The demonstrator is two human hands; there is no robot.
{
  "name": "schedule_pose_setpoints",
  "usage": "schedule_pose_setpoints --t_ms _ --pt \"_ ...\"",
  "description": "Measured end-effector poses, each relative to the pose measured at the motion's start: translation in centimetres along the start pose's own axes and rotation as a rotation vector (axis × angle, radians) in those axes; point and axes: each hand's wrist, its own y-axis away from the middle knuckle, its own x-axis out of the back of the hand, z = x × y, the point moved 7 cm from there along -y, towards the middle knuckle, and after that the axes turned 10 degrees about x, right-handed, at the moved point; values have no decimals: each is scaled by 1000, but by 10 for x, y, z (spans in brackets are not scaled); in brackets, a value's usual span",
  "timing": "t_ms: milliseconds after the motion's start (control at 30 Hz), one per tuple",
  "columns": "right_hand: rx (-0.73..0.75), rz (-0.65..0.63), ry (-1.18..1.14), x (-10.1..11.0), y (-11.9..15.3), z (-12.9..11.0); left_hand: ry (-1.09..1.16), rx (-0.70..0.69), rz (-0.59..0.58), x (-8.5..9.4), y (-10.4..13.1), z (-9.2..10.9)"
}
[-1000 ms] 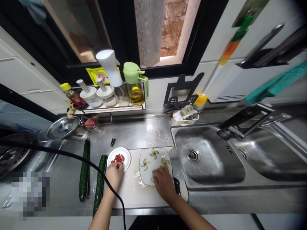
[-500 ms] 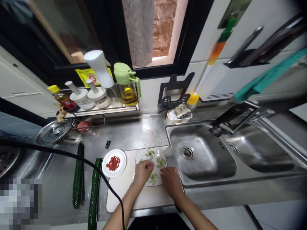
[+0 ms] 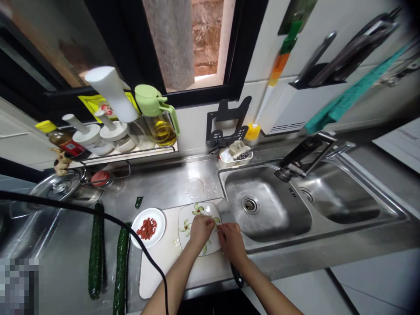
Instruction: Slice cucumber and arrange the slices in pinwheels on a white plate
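Head view, cucumber slices [image 3: 182, 229], tips radiating outward

Counter [image 3: 160, 183] and sink [image 3: 272, 214]: bare metal, satin with bright glare streaks. Square plate [image 3: 210, 206]: smooth, glossy, looks ceramic. Round dish [image 3: 160, 223]: smooth white, softer sheen, material unclear. Cutting board [image 3: 157, 271]: flat, mostly matt, can't tell plastic from wood. Whole cucumbers [image 3: 96, 258]: shiny, bumpy skin. Oil jug [image 3: 162, 131]: clear glossy body, pale green plastic top. Teal rag [image 3: 348, 105]: matt cloth. Bricks [image 3: 205, 39] outside: rough. Window frame [image 3: 131, 43]: dark, smooth.
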Motion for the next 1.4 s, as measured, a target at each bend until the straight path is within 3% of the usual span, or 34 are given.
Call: schedule_pose_setpoints --t_ms 467,667,767,867,1033,1167,1267,1400 --pt "10 -56 96 -5 -8 -9 -37 1 -12 0 -2 -5" --pt "31 -29 90 -2 -7 -8 -22 -3 0 10 4 -2" --pt "48 1 67 2 -6 -10 29 -10 73 27 16 -9" --pt "54 14 42 4 -5 -12 69 -19 184 54 34 -29" --pt "73 -3 17 0 -6 -20 28 153 344 107 63 -94" --pt "87 -20 -1 -7 -8 -30 -169 341 467 144 77 -133" --pt "98 -23 -22 -10 -10 -37 -308 369 485 155 76 -141" --pt "116 -17 -37 -10 -10 -42 -425 380 477 156 68 -142"
